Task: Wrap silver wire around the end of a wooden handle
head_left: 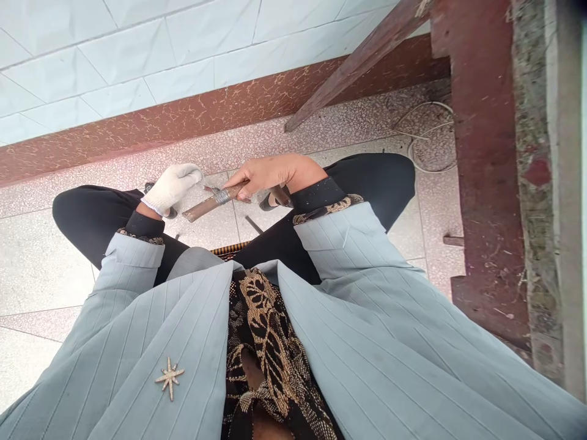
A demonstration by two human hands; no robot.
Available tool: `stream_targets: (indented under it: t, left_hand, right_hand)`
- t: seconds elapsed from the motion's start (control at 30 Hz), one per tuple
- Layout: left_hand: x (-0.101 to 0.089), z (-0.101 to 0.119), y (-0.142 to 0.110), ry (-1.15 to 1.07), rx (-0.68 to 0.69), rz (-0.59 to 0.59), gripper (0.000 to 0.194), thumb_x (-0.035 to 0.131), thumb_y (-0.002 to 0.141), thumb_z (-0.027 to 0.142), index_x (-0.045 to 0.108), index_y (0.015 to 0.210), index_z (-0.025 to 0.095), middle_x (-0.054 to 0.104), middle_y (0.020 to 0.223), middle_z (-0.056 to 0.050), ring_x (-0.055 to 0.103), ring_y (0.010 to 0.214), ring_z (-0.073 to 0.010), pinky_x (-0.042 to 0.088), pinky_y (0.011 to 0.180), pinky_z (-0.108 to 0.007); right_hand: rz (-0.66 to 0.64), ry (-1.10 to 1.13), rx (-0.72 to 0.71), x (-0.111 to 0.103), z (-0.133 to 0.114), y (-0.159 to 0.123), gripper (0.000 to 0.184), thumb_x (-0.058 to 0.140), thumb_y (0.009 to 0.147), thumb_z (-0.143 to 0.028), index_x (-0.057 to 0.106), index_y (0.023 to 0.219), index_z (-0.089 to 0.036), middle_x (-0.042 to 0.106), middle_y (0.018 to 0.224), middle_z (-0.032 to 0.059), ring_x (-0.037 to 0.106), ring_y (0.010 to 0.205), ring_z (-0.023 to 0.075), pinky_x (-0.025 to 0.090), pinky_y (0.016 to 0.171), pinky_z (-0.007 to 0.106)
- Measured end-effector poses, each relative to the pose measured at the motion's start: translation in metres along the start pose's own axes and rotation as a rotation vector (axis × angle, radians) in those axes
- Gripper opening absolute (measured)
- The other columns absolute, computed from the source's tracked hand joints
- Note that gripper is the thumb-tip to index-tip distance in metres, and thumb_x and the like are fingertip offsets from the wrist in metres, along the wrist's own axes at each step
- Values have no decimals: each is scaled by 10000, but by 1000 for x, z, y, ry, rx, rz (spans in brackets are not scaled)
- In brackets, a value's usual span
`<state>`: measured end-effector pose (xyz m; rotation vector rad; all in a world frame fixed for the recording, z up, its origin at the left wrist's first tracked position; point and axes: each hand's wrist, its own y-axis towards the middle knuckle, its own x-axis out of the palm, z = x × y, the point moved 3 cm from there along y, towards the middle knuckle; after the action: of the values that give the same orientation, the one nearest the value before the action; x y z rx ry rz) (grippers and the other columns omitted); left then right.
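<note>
My right hand (266,174), bare, grips a short brown wooden stick (198,211) that slants down to the left between my knees. Grey metal wire (222,196) is wound round the stick just beyond my fingertips. To the left, my left hand (172,188) wears a white glove, its fingers pinched together close to the wire wrap. A thin reddish strand (208,189) shows between the glove and the wrap. What the pinch holds, if anything, is too small to make out. Behind my right wrist a brown piece (280,195) is partly hidden.
I sit with knees apart above a tiled floor (41,256). Ahead is a white tiled wall (192,55) with a brown skirting. A wooden brace (348,67) slants to a dark red wooden frame (486,153) on the right. Beside it lies a coiled pale cable (413,153).
</note>
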<state>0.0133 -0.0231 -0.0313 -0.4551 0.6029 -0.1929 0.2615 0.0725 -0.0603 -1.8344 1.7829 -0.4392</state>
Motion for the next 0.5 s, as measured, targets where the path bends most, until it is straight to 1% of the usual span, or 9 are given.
stream_targets:
  t: [0.07, 0.13, 0.23, 0.3, 0.33, 0.37, 0.4, 0.43, 0.5]
  left_hand:
    - [4, -4, 2, -54, -24, -27, 249, 723, 1087, 256, 657, 848, 232, 562, 774, 10, 544, 776, -187, 471, 746, -302]
    - [11, -6, 3, -111, -41, -61, 283, 772, 1115, 283, 648, 864, 237, 552, 764, 21, 547, 752, -173, 474, 736, -287]
    - [24, -5, 4, -159, -38, -96, 276, 726, 1160, 268, 674, 891, 233, 578, 773, 18, 547, 718, -154, 477, 731, -278]
    - [33, -3, 3, -157, -36, -144, 235, 684, 1147, 244, 712, 914, 225, 586, 759, 17, 530, 680, -151, 463, 697, -284]
    - [36, -1, 2, -148, -35, -181, 213, 682, 1130, 237, 729, 923, 222, 584, 747, 19, 521, 664, -152, 452, 680, -288]
    - [39, 0, 0, -131, -33, -220, 197, 684, 1115, 234, 741, 927, 219, 582, 732, 21, 512, 650, -153, 441, 665, -293]
    - [40, 1, -1, -107, -29, -254, 192, 681, 1105, 233, 751, 926, 217, 581, 720, 20, 507, 642, -154, 431, 656, -297]
    - [40, 2, -2, -79, -23, -277, 195, 679, 1095, 234, 754, 916, 216, 579, 709, 18, 509, 637, -156, 427, 652, -302]
    - [36, 2, -2, -27, -14, -297, 206, 691, 1076, 250, 736, 877, 223, 567, 684, 13, 531, 630, -167, 435, 655, -314]
  right_hand:
    - [65, 90, -52, -2, -2, -4, 418, 948, 1091, -461, 963, 1418, -203, 781, 947, 8, 671, 912, 171, 529, 887, 282]
    - [161, 201, -139, -5, -4, -4, 413, 971, 1069, -493, 946, 1359, -200, 772, 949, 8, 663, 933, 167, 536, 891, 283]
    - [414, 352, -227, -10, -4, 1, 389, 892, 1142, -530, 899, 1306, -177, 744, 927, 23, 633, 924, 156, 522, 888, 317]
    - [624, 364, -189, -15, -1, 6, 347, 796, 1219, -493, 871, 1324, -171, 729, 921, 35, 627, 934, 165, 512, 898, 345]
    - [709, 311, -132, -16, 1, 9, 308, 766, 1238, -447, 862, 1342, -174, 733, 936, 45, 635, 956, 180, 514, 910, 353]
    - [763, 217, -51, -17, 2, 10, 263, 752, 1241, -389, 857, 1358, -177, 747, 968, 59, 651, 990, 200, 517, 927, 359]
    - [771, 92, 46, -17, 2, 12, 229, 746, 1233, -328, 854, 1369, -178, 770, 1019, 81, 672, 1033, 225, 517, 944, 364]
    - [726, -52, 148, -16, 1, 14, 217, 733, 1225, -269, 853, 1379, -174, 796, 1086, 109, 693, 1084, 250, 512, 960, 368]
    - [516, -295, 311, -11, -1, 17, 229, 706, 1207, -175, 866, 1370, -155, 833, 1199, 156, 722, 1158, 284, 485, 972, 373]
